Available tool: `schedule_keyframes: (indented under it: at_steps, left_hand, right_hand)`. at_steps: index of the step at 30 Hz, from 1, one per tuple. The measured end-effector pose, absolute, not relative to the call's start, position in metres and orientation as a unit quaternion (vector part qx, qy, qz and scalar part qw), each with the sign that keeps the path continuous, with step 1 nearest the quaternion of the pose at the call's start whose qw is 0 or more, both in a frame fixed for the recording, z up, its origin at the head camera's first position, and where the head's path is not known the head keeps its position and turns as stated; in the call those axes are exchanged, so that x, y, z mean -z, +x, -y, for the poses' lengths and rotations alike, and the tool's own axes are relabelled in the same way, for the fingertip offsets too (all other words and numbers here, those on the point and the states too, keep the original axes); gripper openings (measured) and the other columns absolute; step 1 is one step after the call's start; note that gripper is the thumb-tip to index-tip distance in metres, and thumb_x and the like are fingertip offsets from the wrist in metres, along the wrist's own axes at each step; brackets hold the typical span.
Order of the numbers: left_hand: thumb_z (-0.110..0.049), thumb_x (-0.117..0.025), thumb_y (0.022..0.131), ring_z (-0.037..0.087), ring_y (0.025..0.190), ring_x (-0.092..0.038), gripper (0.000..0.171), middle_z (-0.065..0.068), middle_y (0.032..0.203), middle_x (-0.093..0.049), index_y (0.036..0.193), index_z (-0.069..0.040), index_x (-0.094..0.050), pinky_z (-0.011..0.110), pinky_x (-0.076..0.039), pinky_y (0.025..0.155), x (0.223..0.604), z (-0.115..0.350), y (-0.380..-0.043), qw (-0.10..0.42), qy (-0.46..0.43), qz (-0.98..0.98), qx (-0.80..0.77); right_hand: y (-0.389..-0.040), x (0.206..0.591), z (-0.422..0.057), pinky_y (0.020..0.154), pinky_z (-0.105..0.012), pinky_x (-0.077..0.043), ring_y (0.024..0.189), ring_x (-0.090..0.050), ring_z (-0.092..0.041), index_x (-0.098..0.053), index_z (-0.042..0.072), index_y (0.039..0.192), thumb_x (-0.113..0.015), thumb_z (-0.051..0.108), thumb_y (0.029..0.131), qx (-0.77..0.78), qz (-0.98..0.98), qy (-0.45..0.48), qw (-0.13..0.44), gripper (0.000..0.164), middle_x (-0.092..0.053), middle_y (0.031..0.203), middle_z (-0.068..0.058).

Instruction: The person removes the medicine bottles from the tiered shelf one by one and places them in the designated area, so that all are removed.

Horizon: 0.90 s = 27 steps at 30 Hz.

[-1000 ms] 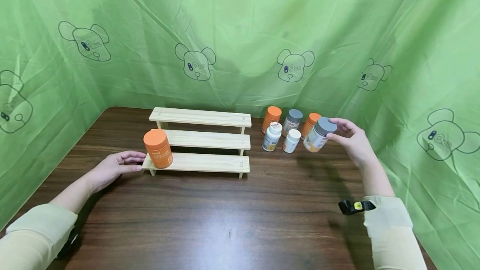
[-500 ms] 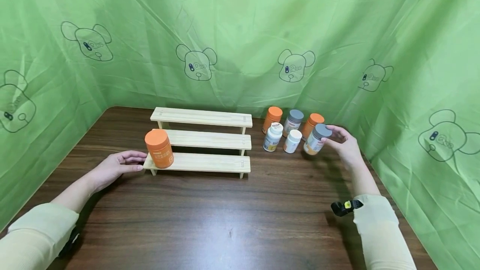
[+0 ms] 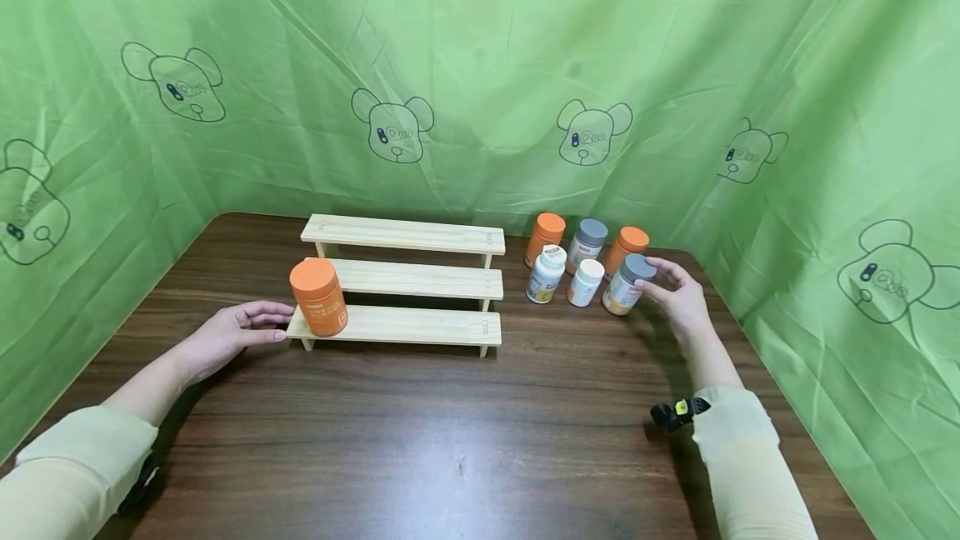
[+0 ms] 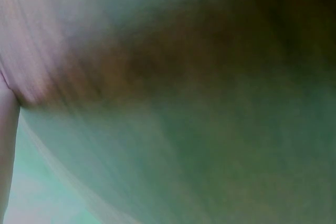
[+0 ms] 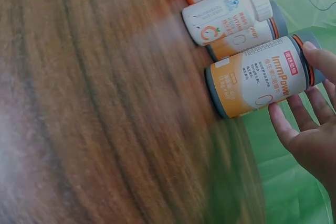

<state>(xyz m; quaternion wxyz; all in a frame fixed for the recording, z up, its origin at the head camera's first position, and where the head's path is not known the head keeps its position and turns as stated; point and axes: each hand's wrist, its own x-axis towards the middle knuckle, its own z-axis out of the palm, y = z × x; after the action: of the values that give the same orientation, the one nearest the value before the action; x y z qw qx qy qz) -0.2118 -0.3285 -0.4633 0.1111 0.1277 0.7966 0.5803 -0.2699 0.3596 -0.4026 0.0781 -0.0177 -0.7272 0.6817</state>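
Observation:
My right hand (image 3: 681,298) pinches the grey lid of a supplement jar (image 3: 624,290) with a white and orange label. In the right wrist view this jar (image 5: 257,80) stands upright on the table beside other bottles, thumb on one side of the lid and fingers on the other. My left hand (image 3: 225,338) rests at the left end of a three-tier wooden display rack (image 3: 420,325), fingers fairly straight and touching or nearly touching its lowest step. On that step, near the hand, stands an orange jar (image 3: 321,307). The left wrist view is blurred.
Left of the gripped jar stand two white pill bottles (image 3: 546,277). Behind them are two orange-capped jars (image 3: 545,238) and another grey-capped jar (image 3: 587,244). A green curtain (image 3: 480,65) hangs around the back and sides of the dark wooden table (image 3: 420,432).
My right hand has moved left and down, bringing the grey-capped jar onto the table beside the small white bottle. The left hand and the rack have stayed put.

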Motion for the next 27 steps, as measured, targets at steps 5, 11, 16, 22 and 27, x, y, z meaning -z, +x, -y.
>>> schedule_keyframes:
  at_steps: [5, 11, 16, 22, 27]
  left_hand:
    - [-0.012, -0.066, 0.089, -0.005, 0.104, -0.058, 0.042, -0.017, 0.112, -0.065, 0.126, 0.001, -0.052, 0.015, -0.047, 0.082, 0.463, 0.328, -0.211, 0.105, 0.127, -0.802, -0.574]
    - [-0.013, -0.066, 0.089, -0.006, 0.104, -0.057, 0.042, -0.017, 0.112, -0.065, 0.126, 0.000, -0.052, 0.014, -0.047, 0.082, 0.461, 0.329, -0.210, 0.104, 0.124, -0.804, -0.572]
    - [-0.012, -0.066, 0.089, -0.004, 0.104, -0.058, 0.041, -0.016, 0.113, -0.065, 0.126, 0.000, -0.052, 0.015, -0.048, 0.082, 0.463, 0.330, -0.211, 0.107, 0.128, -0.800, -0.576]
    - [-0.014, -0.066, 0.088, -0.004, 0.104, -0.058, 0.042, -0.016, 0.113, -0.065, 0.126, -0.001, -0.053, 0.015, -0.047, 0.083, 0.464, 0.329, -0.212, 0.108, 0.122, -0.803, -0.573]
    - [-0.014, -0.067, 0.088, -0.005, 0.104, -0.057, 0.042, -0.016, 0.113, -0.065, 0.126, -0.001, -0.053, 0.015, -0.047, 0.082, 0.462, 0.328, -0.211, 0.107, 0.125, -0.803, -0.573]
  right_hand:
    - [-0.271, 0.404, -0.359, 0.079, -0.016, -0.051, 0.101, -0.055, -0.006, -0.050, 0.003, 0.131, -0.074, 0.001, 0.079, -0.702, 0.709, -0.003, 0.068, 0.057, -0.057, 0.112, 0.004]
    - [-0.271, 0.403, -0.359, 0.080, -0.017, -0.051, 0.101, -0.056, -0.006, -0.049, 0.004, 0.133, -0.073, 0.003, 0.080, -0.702, 0.709, 0.001, 0.061, 0.058, -0.057, 0.111, 0.004]
    - [-0.270, 0.402, -0.360, 0.082, -0.019, -0.051, 0.101, -0.056, -0.006, -0.047, 0.003, 0.135, -0.072, 0.004, 0.082, -0.704, 0.708, 0.011, 0.056, 0.058, -0.056, 0.114, 0.002]
    - [-0.266, 0.398, -0.363, 0.084, -0.015, -0.048, 0.116, -0.048, -0.008, -0.046, 0.007, 0.137, -0.072, 0.011, 0.084, -0.670, 0.739, 0.005, 0.070, 0.059, -0.052, 0.130, -0.001]
    - [-0.263, 0.390, -0.364, 0.085, -0.009, -0.041, 0.120, -0.046, -0.009, -0.043, 0.009, 0.140, -0.069, 0.015, 0.087, -0.610, 0.789, 0.014, 0.073, 0.060, -0.046, 0.141, -0.008]
